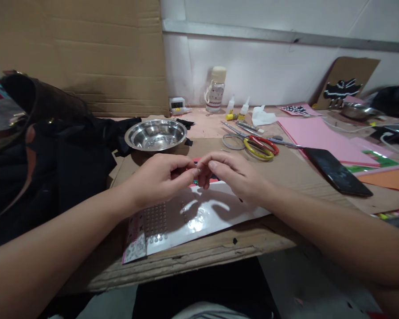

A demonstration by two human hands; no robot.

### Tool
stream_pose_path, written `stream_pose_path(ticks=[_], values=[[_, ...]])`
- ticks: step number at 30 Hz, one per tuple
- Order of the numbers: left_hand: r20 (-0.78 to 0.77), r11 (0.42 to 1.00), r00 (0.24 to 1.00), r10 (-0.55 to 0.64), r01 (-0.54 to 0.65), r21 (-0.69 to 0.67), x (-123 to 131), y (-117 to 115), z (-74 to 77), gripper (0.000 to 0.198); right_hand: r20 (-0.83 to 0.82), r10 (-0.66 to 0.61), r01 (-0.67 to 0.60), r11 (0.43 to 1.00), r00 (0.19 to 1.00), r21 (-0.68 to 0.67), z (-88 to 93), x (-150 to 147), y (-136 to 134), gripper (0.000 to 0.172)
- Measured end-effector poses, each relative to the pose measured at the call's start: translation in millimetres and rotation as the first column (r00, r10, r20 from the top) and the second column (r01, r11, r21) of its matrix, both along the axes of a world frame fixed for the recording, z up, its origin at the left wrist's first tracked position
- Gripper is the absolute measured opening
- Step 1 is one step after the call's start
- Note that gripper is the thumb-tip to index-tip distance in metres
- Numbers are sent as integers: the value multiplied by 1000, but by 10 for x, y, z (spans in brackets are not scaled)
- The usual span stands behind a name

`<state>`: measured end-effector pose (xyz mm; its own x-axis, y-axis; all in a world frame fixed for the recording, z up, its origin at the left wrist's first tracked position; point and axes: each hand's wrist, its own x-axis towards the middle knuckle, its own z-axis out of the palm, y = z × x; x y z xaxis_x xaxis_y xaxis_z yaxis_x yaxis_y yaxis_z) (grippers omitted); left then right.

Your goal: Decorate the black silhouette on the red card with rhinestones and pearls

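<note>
My left hand [162, 179] and my right hand [234, 175] meet fingertip to fingertip over the table. Both are closed in a pinch, and whatever is between the fingers is too small to make out. Partly hidden behind them lies a red piece with a green glittery patch [195, 182]. Below the hands is a glossy white sheet [216, 217] showing their shadows. On its left part are rows of small clear round stick-on gems [155, 219], beside a printed plastic strip [136, 243].
A steel bowl [156, 135] stands beyond my left hand. Red-and-yellow-handled scissors [259, 148], glue bottles [243, 110] and a lidded bottle [216, 91] are farther back. At right lie a black phone [339, 173] and pink sheets [326, 137]. Dark fabric [73, 177] covers the left.
</note>
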<state>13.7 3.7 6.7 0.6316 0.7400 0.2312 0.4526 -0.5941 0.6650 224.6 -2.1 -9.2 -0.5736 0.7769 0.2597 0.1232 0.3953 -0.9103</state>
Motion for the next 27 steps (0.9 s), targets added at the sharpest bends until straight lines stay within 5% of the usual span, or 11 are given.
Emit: stream_pose_path(ticks=[5,13,18,27], values=[[12,999,999,37,-38,22,5,-14,12,27,-5,-76,76,995,997,-63,-7,-33,-7,19],[19,957,961,275,-275,96,-11,-20,2,29,-3,-200,200,980,980,-12,-24,-35,47,18],[113,967,961,253,-253,-16,-7,-18,8,25,7,-234,234,972,972,-34,-30,-36,57,21],[118,967,960,253,-256,11,-7,1,-9,20,17,-240,241,970,971,-31,-30,-38,54,19]])
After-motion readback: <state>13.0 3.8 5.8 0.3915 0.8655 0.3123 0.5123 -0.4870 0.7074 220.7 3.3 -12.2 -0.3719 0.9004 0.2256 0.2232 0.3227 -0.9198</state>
